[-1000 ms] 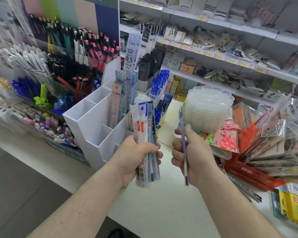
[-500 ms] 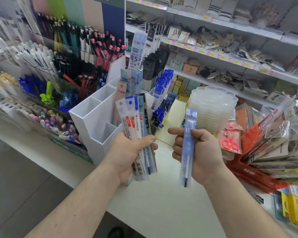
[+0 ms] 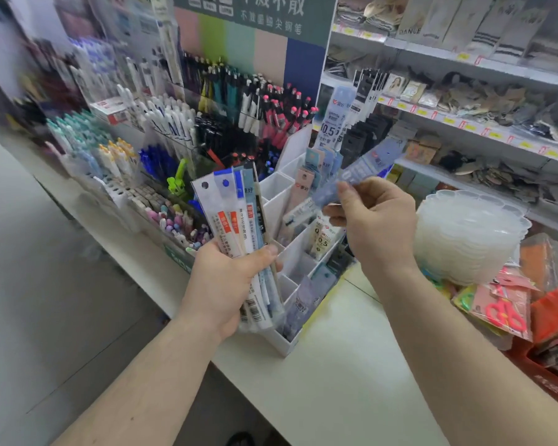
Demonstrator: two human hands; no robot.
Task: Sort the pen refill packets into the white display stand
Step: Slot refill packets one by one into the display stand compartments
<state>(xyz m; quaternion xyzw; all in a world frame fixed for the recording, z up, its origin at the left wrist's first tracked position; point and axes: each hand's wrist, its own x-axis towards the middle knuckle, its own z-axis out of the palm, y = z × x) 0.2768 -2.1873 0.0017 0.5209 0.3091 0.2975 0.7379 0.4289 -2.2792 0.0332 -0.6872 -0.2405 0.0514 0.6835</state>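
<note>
Glossy plastic refill packets (image 3: 239,220), orange-labelled, fan from the gripping left hand (image 3: 229,284); the right hand (image 3: 377,220) pinches a blurred blue packet (image 3: 361,170) above the white display stand (image 3: 303,252), whose packets read "0.5".

Motion blur smears the pale blue packet (image 3: 356,175) pinched in the right hand (image 3: 376,222), its print unreadable. The left hand (image 3: 227,286) covers the lower part of its fanned bundle of packets (image 3: 239,217). That bundle hides the near compartments of the white display stand (image 3: 298,252). Left of the hands, the pen racks (image 3: 116,130) dissolve into blur.
</note>
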